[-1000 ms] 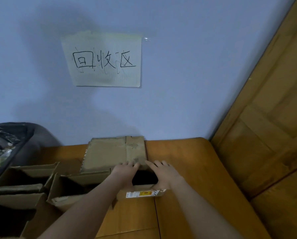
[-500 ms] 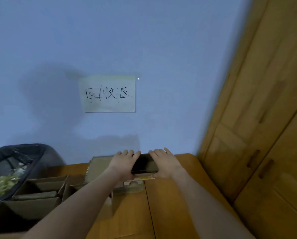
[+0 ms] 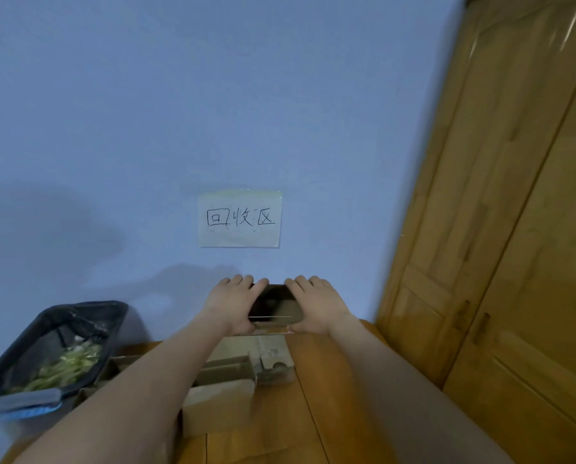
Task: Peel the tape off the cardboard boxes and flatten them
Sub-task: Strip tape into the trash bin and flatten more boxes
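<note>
A small open cardboard box is lifted in front of the blue wall, its dark opening facing me. My left hand grips its left side, fingers over the far edge and thumb under the near rim. My right hand grips the right side the same way. Below them an open cardboard box stands on the wooden floor. A flattened piece of cardboard lies behind it near the wall.
A black-lined bin with green scraps stands at the left. More open boxes sit beside it. A paper sign is stuck on the wall. A wooden wardrobe fills the right side.
Both hands have raised the small box from the flattened cardboard up in front of the wall. The view has tilted upward, so the sign sits lower in the frame.
</note>
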`<state>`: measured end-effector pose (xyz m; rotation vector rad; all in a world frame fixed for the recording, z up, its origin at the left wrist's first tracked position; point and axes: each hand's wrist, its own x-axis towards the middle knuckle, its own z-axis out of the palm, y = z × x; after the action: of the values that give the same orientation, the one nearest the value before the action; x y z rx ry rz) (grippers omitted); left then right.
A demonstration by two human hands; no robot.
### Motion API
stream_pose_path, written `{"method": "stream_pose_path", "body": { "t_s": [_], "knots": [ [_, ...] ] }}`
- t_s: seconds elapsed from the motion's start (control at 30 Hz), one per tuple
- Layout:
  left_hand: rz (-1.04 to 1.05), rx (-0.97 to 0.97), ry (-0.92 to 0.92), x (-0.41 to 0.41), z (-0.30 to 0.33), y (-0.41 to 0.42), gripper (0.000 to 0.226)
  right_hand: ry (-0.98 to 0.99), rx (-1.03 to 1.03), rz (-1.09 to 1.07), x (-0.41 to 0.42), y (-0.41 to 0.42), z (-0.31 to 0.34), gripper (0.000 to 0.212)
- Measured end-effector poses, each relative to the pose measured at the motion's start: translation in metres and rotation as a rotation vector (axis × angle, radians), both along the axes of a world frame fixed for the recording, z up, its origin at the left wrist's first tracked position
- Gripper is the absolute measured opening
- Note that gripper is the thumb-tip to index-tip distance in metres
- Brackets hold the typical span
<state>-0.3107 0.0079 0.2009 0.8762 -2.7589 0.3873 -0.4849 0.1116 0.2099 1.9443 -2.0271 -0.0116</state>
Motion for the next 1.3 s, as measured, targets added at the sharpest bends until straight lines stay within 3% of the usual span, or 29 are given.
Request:
{"method": "stream_pose_path", "body": {
  "t_s": [0.43,0.7,1.0,1.3],
  "knots": [
    [0.001,-0.087,0.030,0.115,0.032,0.030,0.091,0.028,-0.055,0.024,0.111,0.026,0.030,0.086],
    [0.090,-0.100,0.030,0.170,0.047,0.062,0.080,0.038,-0.095,0.098,0.160,0.038,0.039,0.084],
    [0.174,-0.030,-0.053,0.223,0.016,0.107,0.077,-0.022,-0.049,0.182,0.204,0.065,-0.003,0.086],
    [0.277,0.071,-0.069,0.283,-0.037,0.101,0.085,-0.036,0.062,0.263,0.261,0.047,-0.043,0.087]
  ]
}}
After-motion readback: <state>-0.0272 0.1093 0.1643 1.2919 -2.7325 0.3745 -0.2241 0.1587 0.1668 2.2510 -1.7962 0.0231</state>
